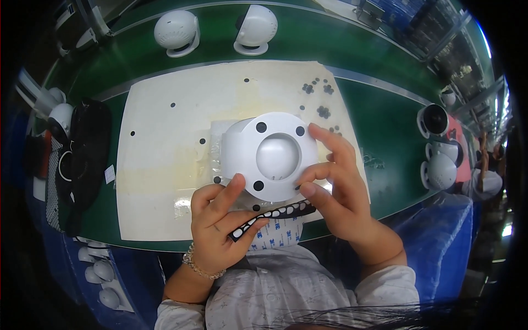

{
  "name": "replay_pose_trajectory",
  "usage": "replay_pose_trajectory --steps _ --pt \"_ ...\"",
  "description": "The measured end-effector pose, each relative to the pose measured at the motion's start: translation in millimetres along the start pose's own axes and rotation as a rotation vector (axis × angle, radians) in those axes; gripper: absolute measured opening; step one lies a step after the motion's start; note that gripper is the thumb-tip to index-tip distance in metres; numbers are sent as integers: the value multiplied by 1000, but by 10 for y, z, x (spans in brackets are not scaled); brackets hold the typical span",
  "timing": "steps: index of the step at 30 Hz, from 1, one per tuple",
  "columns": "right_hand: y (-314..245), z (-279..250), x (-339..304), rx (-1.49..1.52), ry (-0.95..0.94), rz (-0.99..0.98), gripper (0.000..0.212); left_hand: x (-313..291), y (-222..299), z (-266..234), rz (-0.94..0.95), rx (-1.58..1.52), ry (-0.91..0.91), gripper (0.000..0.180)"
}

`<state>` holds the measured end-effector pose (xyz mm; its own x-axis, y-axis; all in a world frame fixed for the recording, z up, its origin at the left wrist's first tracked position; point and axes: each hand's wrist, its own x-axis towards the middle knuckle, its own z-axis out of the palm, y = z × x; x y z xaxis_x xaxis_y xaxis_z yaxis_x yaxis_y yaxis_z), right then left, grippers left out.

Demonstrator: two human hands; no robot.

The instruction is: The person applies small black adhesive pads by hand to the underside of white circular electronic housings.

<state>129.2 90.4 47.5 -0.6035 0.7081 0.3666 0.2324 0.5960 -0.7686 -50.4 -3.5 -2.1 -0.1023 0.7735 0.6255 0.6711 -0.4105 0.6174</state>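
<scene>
A white rounded device (279, 123) lies with its ring-shaped base facing up, on a clear plastic bag. Three black round pads (261, 127) sit on the ring, spaced around its opening. My right hand (344, 201) pinches a small dark pad (298, 187) between thumb and finger at the ring's lower right edge. Another finger of that hand touches the ring's upper right. My left hand (221, 223) grips a black perforated adhesive sheet (278, 212) with white holes, its printed backing paper (283, 234) hanging down. One left fingertip rests against the device's lower left.
Under the device is a cream board (159, 148) dotted with loose black pads. Two white cameras (177, 33) stand at the back, several more (440, 170) at the right. A black pouch (88, 154) lies at the left on the green table (390, 121).
</scene>
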Motion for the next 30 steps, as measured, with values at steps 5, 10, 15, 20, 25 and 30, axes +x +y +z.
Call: replay_pose_trajectory --steps 5,10,15,20,25,30 --pt "13 -9 -20 -70 -5 -47 10 10 25 5 -7 -4 -2 22" --pt "-11 32 -55 -222 56 -105 8 6 43 6 -12 4 -2 21" --pt "-22 -15 -190 -751 81 -350 31 13 38 3 -4 14 0 21" --pt "170 -37 -29 169 196 113 41 5 2 23 5 8 -7 22" --pt "159 -134 308 768 -95 541 23 16 -27 -25 54 -29 -49 23" --pt "542 -716 704 777 205 334 20 -74 -112 -106 -44 -24 28 23"
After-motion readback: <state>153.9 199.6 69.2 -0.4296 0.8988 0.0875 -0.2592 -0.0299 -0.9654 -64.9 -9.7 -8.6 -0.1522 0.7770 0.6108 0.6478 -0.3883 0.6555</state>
